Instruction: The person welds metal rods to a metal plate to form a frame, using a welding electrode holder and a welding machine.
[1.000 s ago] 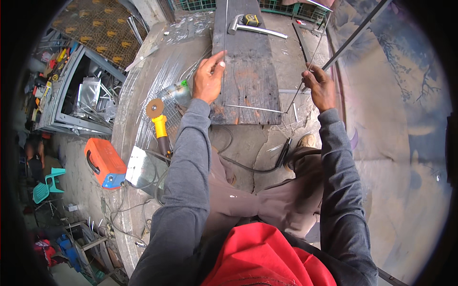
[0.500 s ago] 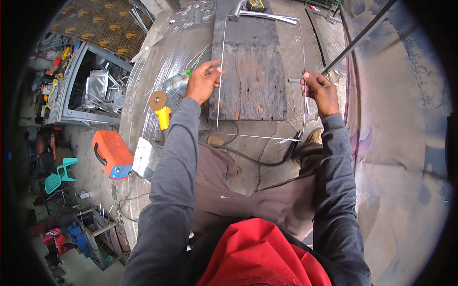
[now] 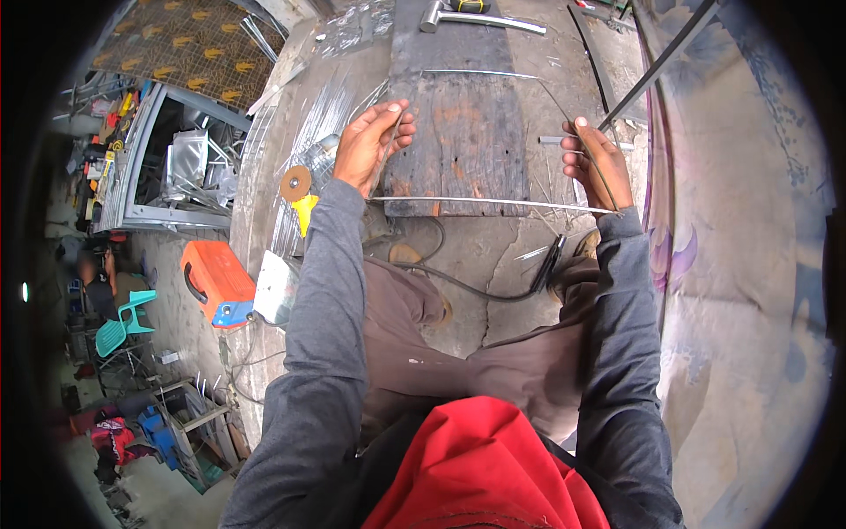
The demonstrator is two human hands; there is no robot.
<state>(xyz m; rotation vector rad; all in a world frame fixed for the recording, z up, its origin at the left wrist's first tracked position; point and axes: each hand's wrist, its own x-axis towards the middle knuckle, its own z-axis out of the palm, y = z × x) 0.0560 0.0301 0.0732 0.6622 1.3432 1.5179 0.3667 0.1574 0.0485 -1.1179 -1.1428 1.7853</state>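
Note:
A thin rectangular frame of bent metal rod (image 3: 493, 203) is held up between my hands, tilted, with its near side over the front end of the board. My left hand (image 3: 377, 145) pinches its left side between thumb and fingers. On the opposite side, my right hand (image 3: 597, 166) has its thumb along the rod and its fingers curled behind. Below lies a dark, worn wooden board (image 3: 458, 150). A hammer (image 3: 489, 21) rests across the board's far end, beside a tape measure (image 3: 471, 5). A short grey metal tube (image 3: 551, 140) lies near my right hand.
At left are a yellow grinder (image 3: 304, 214) with a brown disc, loose thin rods (image 3: 291, 198) and an orange welding machine (image 3: 218, 278). A black cable (image 3: 480, 291) runs by my feet. A dark bar (image 3: 656, 69) slants in at upper right, beside a hanging cloth (image 3: 740, 264).
The rod frame has been lifted and tilted; its near side has risen from near my feet to wrist height. Its far side has come nearer, away from the hammer.

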